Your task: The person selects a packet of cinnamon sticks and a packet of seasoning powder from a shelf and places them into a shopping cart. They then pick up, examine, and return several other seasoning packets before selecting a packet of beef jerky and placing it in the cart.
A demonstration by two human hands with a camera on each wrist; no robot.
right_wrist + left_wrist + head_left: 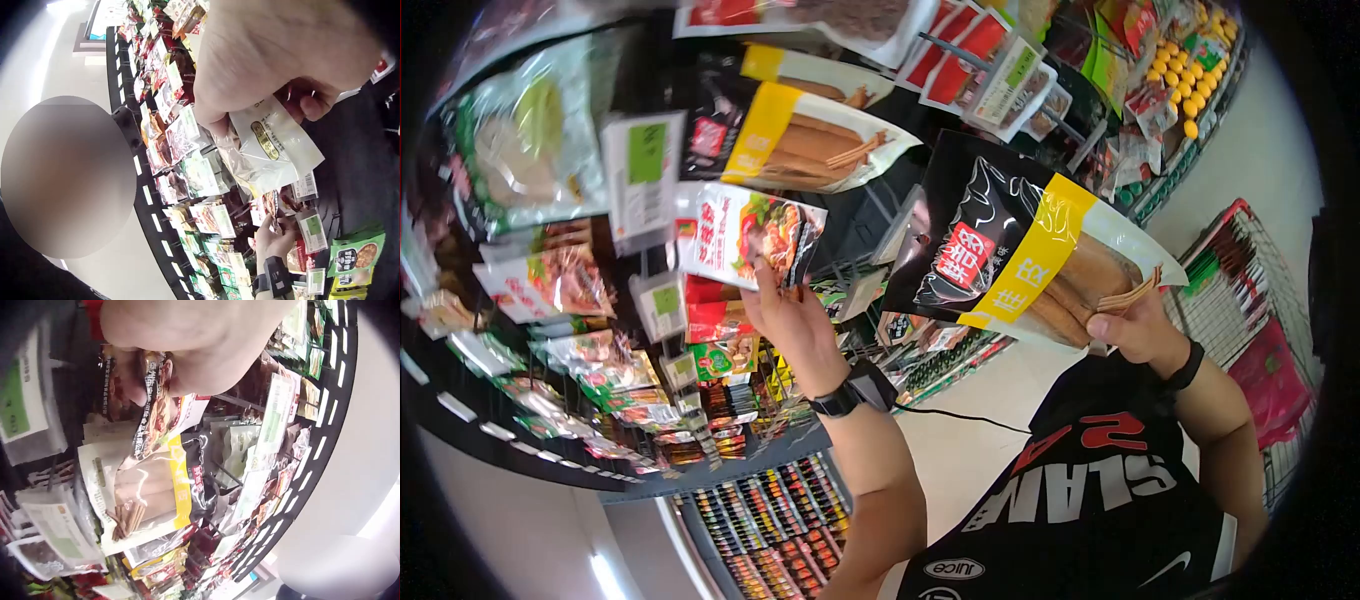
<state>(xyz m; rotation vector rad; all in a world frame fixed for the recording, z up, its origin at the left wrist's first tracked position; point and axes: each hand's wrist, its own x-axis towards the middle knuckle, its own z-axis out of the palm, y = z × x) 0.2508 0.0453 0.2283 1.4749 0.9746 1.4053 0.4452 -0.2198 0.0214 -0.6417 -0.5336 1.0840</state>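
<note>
In the head view the right hand (1145, 335) pinches the lower right corner of a black, yellow and clear bag of brown sticks (1040, 250). That bag's pale end (269, 140) shows under the right hand (275, 69) in the right wrist view. The left hand (795, 325) holds the lower edge of a white packet with a food picture (750, 235) at the rack. In the left wrist view the left hand (187, 344) grips this packet (153, 406), seen nearly edge-on, above a hanging bag of brown sticks (147, 494).
More bags like the held one (810, 140) hang above the left hand. Price tags (643, 180) stick out on hooks among hanging packets. A wire shopping cart (1240, 250) with goods stands at the right. A black cable (965, 415) runs from the left wrist.
</note>
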